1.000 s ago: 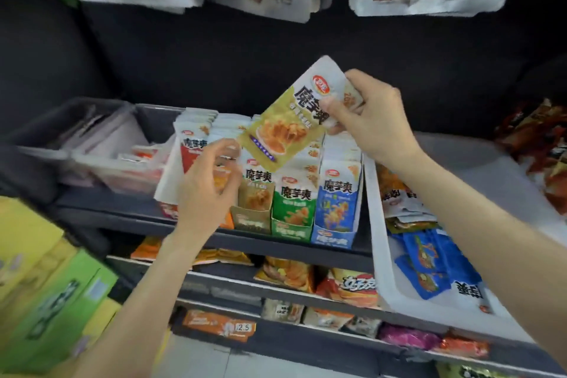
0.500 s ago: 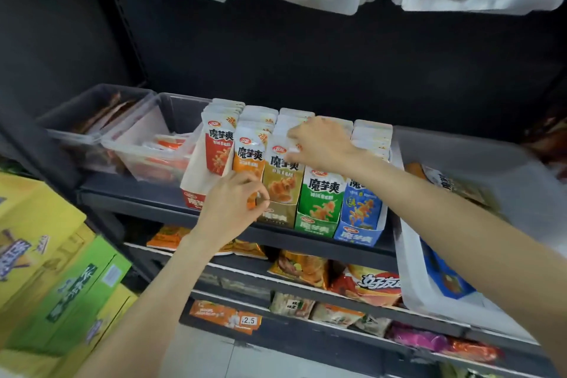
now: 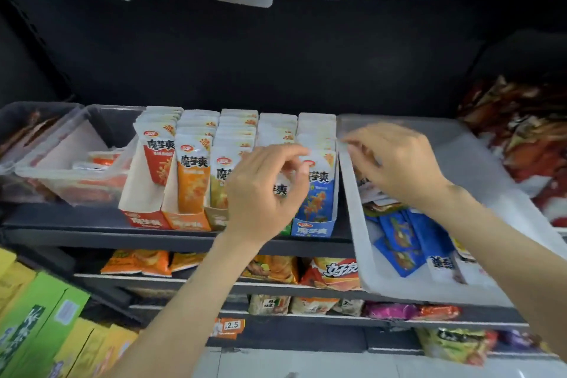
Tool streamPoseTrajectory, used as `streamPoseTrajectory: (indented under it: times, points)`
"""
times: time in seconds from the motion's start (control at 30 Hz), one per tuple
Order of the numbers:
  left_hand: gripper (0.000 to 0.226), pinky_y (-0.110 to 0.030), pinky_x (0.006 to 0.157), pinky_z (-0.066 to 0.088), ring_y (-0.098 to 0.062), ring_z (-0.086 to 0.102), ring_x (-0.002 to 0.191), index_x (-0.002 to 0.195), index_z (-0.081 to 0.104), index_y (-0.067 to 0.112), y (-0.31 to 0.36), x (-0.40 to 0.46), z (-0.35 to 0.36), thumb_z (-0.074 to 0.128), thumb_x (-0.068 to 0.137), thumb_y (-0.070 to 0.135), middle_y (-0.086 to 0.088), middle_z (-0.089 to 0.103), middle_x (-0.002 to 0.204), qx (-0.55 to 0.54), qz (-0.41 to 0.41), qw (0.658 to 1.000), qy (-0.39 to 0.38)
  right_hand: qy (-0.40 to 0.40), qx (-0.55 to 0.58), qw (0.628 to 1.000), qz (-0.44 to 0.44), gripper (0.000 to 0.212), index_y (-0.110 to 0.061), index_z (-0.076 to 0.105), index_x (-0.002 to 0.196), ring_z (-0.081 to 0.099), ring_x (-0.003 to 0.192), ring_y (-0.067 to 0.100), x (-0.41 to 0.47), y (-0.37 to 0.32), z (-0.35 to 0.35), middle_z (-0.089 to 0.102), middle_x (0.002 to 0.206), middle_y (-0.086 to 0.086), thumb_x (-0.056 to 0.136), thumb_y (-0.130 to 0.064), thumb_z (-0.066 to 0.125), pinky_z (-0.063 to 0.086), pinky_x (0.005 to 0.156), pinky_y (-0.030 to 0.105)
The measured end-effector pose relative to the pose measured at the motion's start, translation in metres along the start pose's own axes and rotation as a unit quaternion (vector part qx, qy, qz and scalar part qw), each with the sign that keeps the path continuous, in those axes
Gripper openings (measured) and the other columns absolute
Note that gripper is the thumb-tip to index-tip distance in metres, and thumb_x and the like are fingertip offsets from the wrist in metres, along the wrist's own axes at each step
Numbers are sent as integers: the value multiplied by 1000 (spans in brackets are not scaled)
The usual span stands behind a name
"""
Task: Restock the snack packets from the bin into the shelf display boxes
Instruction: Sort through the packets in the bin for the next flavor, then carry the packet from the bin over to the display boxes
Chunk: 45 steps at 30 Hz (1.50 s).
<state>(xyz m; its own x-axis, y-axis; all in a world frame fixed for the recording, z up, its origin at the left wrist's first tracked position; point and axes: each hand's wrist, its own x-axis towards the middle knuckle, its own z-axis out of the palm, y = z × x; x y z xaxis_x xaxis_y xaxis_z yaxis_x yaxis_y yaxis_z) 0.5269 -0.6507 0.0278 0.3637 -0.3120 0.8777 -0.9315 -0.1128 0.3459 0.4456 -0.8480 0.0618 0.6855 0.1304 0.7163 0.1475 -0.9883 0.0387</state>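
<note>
Five display boxes (image 3: 311, 225) stand side by side along the shelf's (image 3: 92, 235) front edge, red, orange, tan, green and blue, each packed with upright snack packets (image 3: 193, 175). The white bin (image 3: 352, 193) at the shelf's right end holds loose blue packets (image 3: 405, 242) lying flat.

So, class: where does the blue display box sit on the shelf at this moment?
In the head view, the blue display box stands right of centre, last in the row, beside the grey bin, with the left hand partly covering its green neighbour.
</note>
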Motion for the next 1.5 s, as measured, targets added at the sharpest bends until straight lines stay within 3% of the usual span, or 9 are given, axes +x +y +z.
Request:
streamPoseTrajectory:
  times: [0.2,0.4,0.57,0.9,1.1,1.17,1.23,1.37,1.5]
  points:
    - [14,-34,72,50,-8,59,81,99,65,25,45,28,105,58,87,22,14,66,84,-104,-112,955,-254,-331,-134,892,278,18,-27,63,105,63,91,34,-89,72,-29,67,101,7,90,-30,53,50,71,38]
    - [22,-31,75,47,-16,58,100,104,65,25,54,32,185,64,82,28,7,67,104,-10,1,893,-450,-473,-153,827,262,46,-29,51,125,59,109,25,-117,87,-39,61,120,1,84,-50,57,42,74,31]
    - [45,-34,84,45,-21,53,112,119,57,26,56,18,211,67,79,45,2,60,118,89,143,827,-536,-509,-174,800,266,52,-10,62,98,62,98,27,-115,85,-49,65,103,6,81,-59,59,37,70,30]
    - [50,-31,96,36,-18,45,120,131,50,24,54,18,214,60,88,45,3,54,128,33,150,844,-514,-399,-190,858,263,23,-16,67,94,63,88,27,-116,77,-65,68,91,5,90,-21,45,44,67,30]
    - [21,-28,78,44,-9,59,82,91,63,21,60,40,188,72,80,37,13,63,88,-88,80,917,-380,-68,-74,952,290,14,-15,69,91,64,66,21,-112,69,-95,71,83,3,90,-17,56,52,60,33]
    - [18,-31,67,52,-5,60,76,92,64,23,60,38,177,72,81,33,13,63,88,-111,54,936,-329,15,-18,952,304,13,-15,68,98,62,90,16,-113,64,-102,68,102,-1,89,-20,60,49,79,34]
    - [11,-30,58,52,-6,61,73,91,68,21,60,33,167,71,83,27,9,64,86,-87,70,966,-233,80,33,916,391,27,-17,59,113,54,106,11,-115,54,-103,59,115,-4,91,-32,60,42,89,29]
    - [6,-20,59,45,-13,56,74,84,75,16,55,28,151,70,83,14,2,67,81,-19,178,981,-71,170,290,726,600,40,-20,52,116,69,85,15,-102,36,-98,65,110,-1,89,-49,56,57,75,32]
    - [7,-24,66,39,-16,53,81,86,76,15,48,27,133,70,86,14,-1,69,83,17,242,969,-40,166,377,682,605,49,-19,46,127,70,86,16,-89,31,-91,67,102,-2,85,-21,70,57,68,23]
